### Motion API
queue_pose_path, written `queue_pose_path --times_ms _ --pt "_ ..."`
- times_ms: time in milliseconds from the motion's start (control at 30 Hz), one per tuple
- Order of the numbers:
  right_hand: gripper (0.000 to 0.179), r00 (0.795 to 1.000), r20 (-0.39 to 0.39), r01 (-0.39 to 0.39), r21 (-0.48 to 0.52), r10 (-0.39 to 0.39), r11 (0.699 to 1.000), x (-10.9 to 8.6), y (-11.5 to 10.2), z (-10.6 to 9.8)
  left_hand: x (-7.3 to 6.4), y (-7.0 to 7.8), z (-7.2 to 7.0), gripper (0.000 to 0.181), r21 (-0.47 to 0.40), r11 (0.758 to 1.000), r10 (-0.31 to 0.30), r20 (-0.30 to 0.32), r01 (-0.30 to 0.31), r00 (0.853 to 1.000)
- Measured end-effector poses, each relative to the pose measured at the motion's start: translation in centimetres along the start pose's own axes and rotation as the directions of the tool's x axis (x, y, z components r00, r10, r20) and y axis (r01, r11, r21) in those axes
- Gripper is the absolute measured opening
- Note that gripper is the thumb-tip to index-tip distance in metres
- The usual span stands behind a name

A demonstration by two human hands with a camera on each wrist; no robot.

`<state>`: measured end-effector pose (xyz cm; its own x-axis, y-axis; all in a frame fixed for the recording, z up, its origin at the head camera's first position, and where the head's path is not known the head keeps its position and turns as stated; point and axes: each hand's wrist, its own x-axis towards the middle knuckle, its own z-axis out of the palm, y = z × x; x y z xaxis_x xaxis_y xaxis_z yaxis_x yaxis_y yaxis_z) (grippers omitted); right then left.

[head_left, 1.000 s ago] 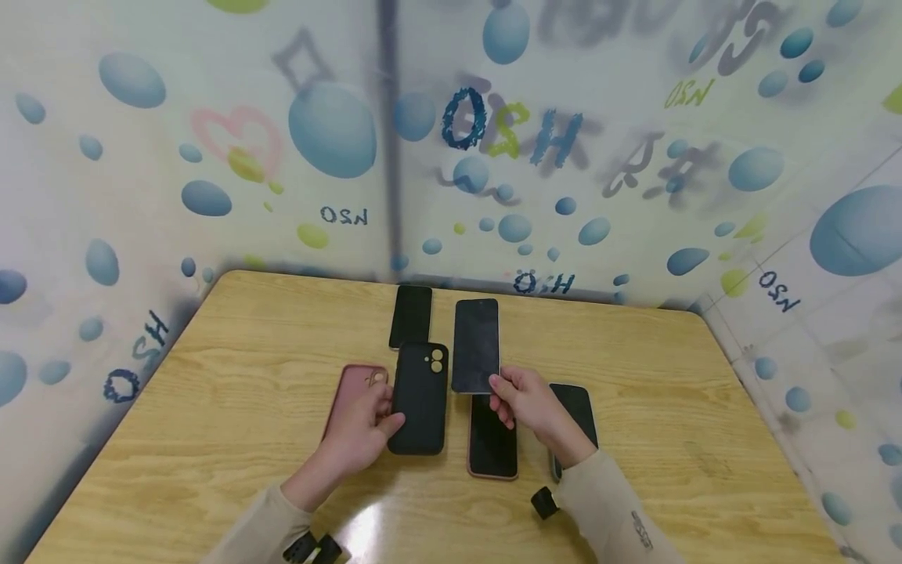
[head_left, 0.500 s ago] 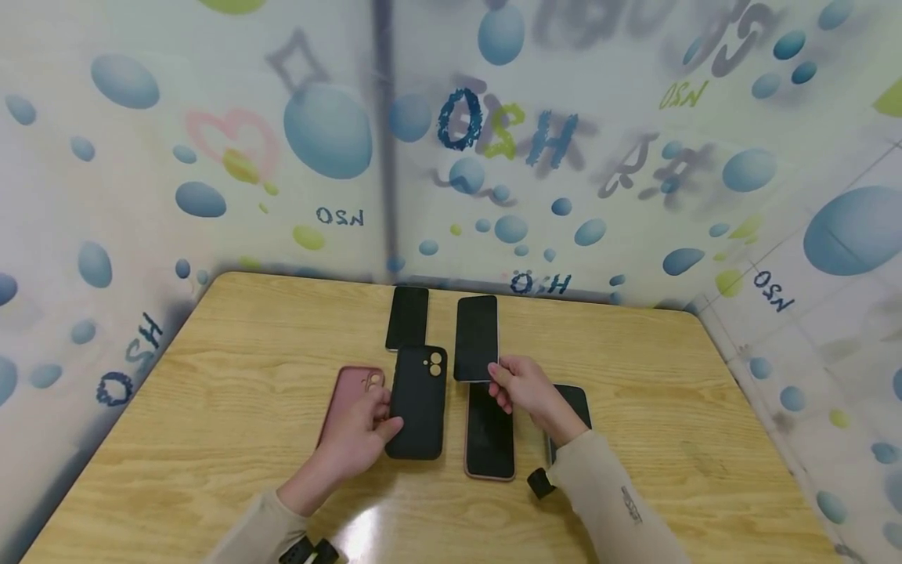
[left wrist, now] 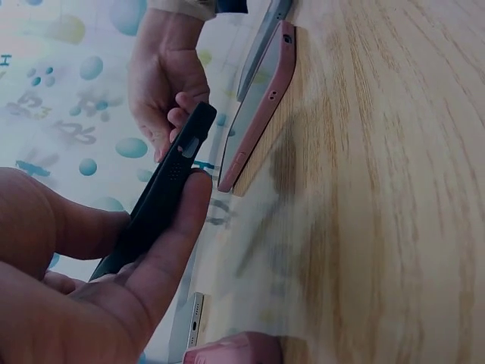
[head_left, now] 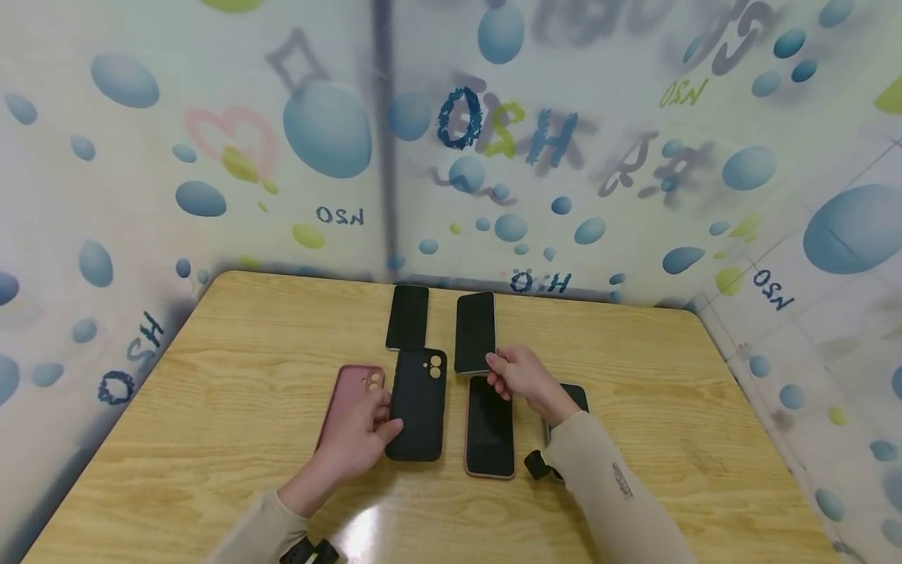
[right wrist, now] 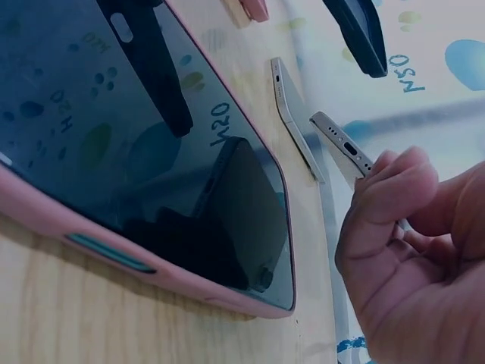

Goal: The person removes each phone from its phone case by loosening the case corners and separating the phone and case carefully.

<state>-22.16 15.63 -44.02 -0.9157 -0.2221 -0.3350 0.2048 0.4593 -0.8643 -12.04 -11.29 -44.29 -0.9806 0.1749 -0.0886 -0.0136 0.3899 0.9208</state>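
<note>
Between thumb and fingers, my left hand (head_left: 358, 435) pinches the left edge of a black phone case (head_left: 419, 407), its back with the camera cutouts facing up. The left wrist view shows that case (left wrist: 163, 193) raised off the table. My right hand (head_left: 523, 373) pinches the lower right corner of a phone (head_left: 475, 332) with a dark screen and light metal frame; its port end (right wrist: 342, 144) shows in the right wrist view. Just below it lies a phone in a pink case (head_left: 489, 431), screen up. A pink phone case (head_left: 347, 399) lies partly behind my left hand.
Another dark-screened phone (head_left: 408, 316) lies near the back edge of the wooden table (head_left: 254, 345). A further phone (head_left: 575, 395) is partly covered by my right forearm. A patterned wall (head_left: 451, 196) stands behind the table.
My right hand has moved the phone away, toward the back of the table, uncovering more of the phone in the pink case. My left hand and the black phone case stay nearly still.
</note>
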Motion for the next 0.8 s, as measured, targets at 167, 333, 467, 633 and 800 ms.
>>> queue_pose_path --times_ms 167,333,467,633,800 --pt "0.034 1.0 0.009 0.004 -0.007 -0.004 1.0 0.8 0.0 0.1 0.0 0.1 0.1 0.019 0.018 1.0 -0.02 0.0 0.02 1.0" --pt "0.034 1.0 0.006 -0.004 -0.012 0.004 1.0 1.6 0.0 0.4 -0.1 0.1 0.1 0.02 0.036 0.999 -0.027 0.002 0.027 1.0" --pt "0.034 1.0 0.006 -0.028 -0.023 0.028 0.999 2.1 -0.1 0.8 -0.1 0.1 0.1 0.02 0.039 0.999 -0.023 -0.001 0.023 1.0" --pt "0.034 0.999 0.01 -0.053 -0.043 0.054 0.998 2.8 -0.2 1.2 -0.2 0.1 0.0 0.019 0.03 0.999 -0.016 0.019 0.016 1.0" --pt "0.033 0.997 0.006 -0.075 -0.046 0.075 0.996 3.2 -0.2 1.4 -0.2 0.0 -0.1 0.019 0.023 1.0 -0.016 0.04 0.015 0.999"
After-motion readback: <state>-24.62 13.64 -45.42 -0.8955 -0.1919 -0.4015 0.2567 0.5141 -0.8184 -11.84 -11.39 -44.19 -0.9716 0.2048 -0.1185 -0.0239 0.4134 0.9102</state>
